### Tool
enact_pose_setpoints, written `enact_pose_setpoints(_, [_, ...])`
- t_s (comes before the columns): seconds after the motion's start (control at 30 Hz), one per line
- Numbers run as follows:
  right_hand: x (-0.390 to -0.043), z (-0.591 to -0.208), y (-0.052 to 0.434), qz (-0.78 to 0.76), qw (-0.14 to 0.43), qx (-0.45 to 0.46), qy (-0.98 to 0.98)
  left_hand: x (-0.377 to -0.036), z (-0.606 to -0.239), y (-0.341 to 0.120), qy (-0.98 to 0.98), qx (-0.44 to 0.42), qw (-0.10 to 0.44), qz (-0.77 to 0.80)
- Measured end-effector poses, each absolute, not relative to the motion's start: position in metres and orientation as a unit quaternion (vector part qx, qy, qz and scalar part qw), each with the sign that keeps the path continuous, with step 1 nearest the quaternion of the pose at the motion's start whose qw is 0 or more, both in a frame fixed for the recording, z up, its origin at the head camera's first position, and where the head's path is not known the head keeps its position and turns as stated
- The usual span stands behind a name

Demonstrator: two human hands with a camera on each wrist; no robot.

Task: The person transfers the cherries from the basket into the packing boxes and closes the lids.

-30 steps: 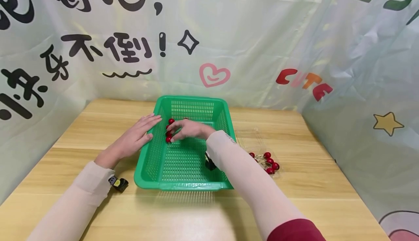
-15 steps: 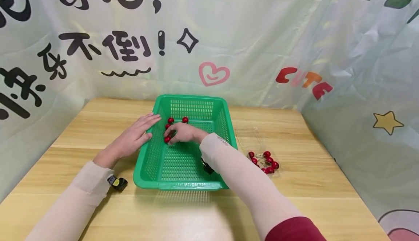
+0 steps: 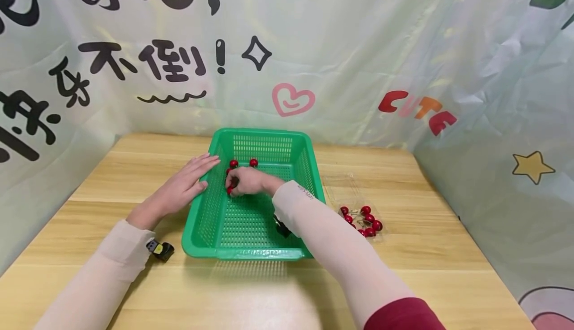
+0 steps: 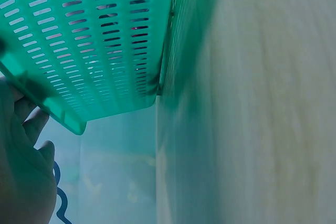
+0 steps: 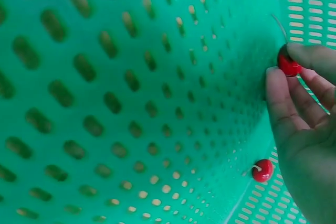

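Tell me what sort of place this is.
Probably a staged tabletop booth rather than a real kitchen: a wooden table closed in by printed cartoon backdrop sheets, with only a green basket and a few cherries laid out.

"CUTE" on backdrop (image 3: 417, 113), Chinese "不倒!" too

Basket (image 3: 251, 230) sits mid-table (image 3: 448, 270) (cherries (image 3: 242, 163) inside), more cherries (image 3: 364, 220) lying right.
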State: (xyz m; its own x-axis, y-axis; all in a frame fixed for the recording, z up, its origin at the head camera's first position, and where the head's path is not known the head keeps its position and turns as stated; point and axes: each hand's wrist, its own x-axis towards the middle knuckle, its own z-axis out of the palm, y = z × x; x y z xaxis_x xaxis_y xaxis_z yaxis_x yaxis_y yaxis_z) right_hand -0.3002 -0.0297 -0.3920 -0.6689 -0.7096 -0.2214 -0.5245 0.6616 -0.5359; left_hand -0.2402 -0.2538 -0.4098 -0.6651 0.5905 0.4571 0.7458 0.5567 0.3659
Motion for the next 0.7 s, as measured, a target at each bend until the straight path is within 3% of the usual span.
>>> enact_pose_setpoints(0.37, [-0.306, -0.377, -0.015, -0.249, 0.252, -0.337, 0.872, -0.241, -0.411, -0.254, -0.871, -0.383, 0.144, -0.271])
enact_pose_setpoints(0.7, [-0.307, -0.367, -0.007, -0.214, 0.21, -0.336, 0.893, -0.241, -0.41, -0.253, -0.872, -0.381, 0.143, -0.272])
